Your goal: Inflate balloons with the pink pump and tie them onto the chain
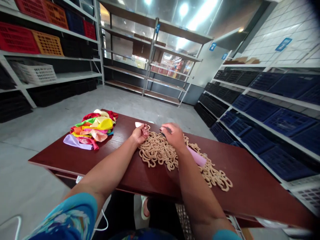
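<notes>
On the dark red table lies a heap of tan curved pieces (160, 151), some trailing off to the right. My left hand (141, 133) is at the heap's upper left edge, fingers curled, with a small pale pink item (138, 124) showing beside its fingertips. Above the heap, my right hand (173, 133) has thumb and fingers bent toward each other around something small and dark that I cannot make out. A pink roll (196, 156) rests among the pieces right of my right forearm. A pile of colourful cloth-like pieces (93, 128) is at the table's left.
The table (232, 160) reaches far to the right. Shelves with red and orange crates (47, 43) stand at the left, a metal rack (150, 66) at the back, and shelves of dark blue crates (282, 123) at the right. A slippered foot (145, 208) shows below the table.
</notes>
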A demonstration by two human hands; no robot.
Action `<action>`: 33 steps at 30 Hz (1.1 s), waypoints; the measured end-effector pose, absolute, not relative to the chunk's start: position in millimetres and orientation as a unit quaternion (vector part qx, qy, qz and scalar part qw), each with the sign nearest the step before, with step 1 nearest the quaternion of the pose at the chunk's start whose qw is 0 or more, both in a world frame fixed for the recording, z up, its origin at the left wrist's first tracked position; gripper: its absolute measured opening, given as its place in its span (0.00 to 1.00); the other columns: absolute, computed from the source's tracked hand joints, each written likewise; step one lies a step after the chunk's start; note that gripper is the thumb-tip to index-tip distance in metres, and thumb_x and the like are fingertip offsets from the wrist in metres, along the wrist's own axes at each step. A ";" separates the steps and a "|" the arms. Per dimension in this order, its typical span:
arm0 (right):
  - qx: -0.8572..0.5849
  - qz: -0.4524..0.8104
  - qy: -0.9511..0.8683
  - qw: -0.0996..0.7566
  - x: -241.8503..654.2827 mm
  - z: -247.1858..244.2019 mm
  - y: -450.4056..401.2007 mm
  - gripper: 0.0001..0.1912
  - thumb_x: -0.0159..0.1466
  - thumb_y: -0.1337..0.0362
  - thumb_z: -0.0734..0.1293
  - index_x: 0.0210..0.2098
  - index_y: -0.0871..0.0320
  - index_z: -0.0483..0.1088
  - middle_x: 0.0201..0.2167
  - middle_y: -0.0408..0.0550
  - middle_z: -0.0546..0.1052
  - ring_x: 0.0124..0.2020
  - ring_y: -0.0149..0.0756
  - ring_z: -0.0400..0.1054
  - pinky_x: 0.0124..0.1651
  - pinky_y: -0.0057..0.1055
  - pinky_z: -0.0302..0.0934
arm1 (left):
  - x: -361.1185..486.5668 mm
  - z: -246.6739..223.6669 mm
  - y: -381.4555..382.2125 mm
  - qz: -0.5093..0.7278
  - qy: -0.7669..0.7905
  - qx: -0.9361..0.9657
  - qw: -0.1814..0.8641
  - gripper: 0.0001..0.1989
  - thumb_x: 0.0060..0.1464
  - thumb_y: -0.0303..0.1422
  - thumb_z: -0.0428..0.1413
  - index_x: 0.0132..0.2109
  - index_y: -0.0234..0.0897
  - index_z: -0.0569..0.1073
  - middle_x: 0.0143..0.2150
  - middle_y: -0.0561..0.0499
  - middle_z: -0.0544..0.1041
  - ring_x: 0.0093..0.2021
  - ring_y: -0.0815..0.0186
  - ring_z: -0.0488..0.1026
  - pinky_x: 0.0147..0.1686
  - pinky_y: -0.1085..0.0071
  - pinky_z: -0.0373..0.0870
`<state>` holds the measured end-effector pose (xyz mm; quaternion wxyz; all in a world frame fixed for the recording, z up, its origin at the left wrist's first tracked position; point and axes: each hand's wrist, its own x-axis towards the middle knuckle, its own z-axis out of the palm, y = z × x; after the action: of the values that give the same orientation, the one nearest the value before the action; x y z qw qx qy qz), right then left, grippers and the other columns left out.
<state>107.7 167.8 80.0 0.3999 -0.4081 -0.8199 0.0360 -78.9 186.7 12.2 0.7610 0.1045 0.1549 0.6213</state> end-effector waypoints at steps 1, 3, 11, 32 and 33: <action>-0.436 0.028 -0.819 0.371 121.7 84.7 167.1 0.13 0.61 0.57 0.61 0.39 0.55 0.73 0.39 0.47 0.76 0.43 0.37 0.67 0.50 0.36 0.57 | -80.4 14.4 185.4 0.633 0.142 0.108 0.753 0.10 0.59 0.29 0.47 0.31 0.32 0.67 0.20 0.55 0.63 0.16 0.76 0.57 0.16 0.79 0.57; -0.507 0.009 -0.810 0.295 154.7 85.9 161.4 0.14 0.60 0.56 0.62 0.40 0.55 0.72 0.40 0.48 0.76 0.41 0.38 0.68 0.46 0.35 0.58 | -82.0 18.7 182.4 0.649 0.117 0.117 0.742 0.06 0.57 0.27 0.49 0.33 0.32 0.68 0.23 0.53 0.66 0.19 0.75 0.61 0.17 0.79 0.59; -0.640 -0.062 -0.760 0.092 255.6 30.1 113.0 0.25 0.56 0.52 0.65 0.50 0.57 0.67 0.43 0.56 0.75 0.40 0.46 0.70 0.37 0.36 0.60 | -79.3 18.3 181.4 0.663 0.135 0.074 0.733 0.09 0.54 0.18 0.47 0.36 0.31 0.69 0.30 0.49 0.73 0.27 0.73 0.71 0.25 0.77 0.67; -0.524 -0.100 -0.823 0.195 206.8 25.1 91.3 0.24 0.58 0.58 0.63 0.54 0.55 0.62 0.47 0.54 0.72 0.46 0.46 0.66 0.46 0.42 0.60 | -79.7 17.2 186.0 0.688 0.135 0.078 0.709 0.09 0.56 0.19 0.45 0.36 0.31 0.68 0.27 0.49 0.71 0.25 0.71 0.70 0.27 0.74 0.68; -0.523 -0.101 -0.823 0.195 206.1 25.5 91.8 0.25 0.58 0.58 0.63 0.54 0.55 0.62 0.47 0.54 0.72 0.46 0.46 0.66 0.46 0.42 0.60 | -79.4 16.9 186.3 0.689 0.137 0.079 0.707 0.09 0.56 0.19 0.45 0.37 0.32 0.68 0.27 0.49 0.71 0.26 0.71 0.70 0.27 0.73 0.68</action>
<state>206.1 91.8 25.5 0.1954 -0.5232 -0.8234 -0.1008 -79.4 186.3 16.9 0.7070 0.0791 0.1371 0.6893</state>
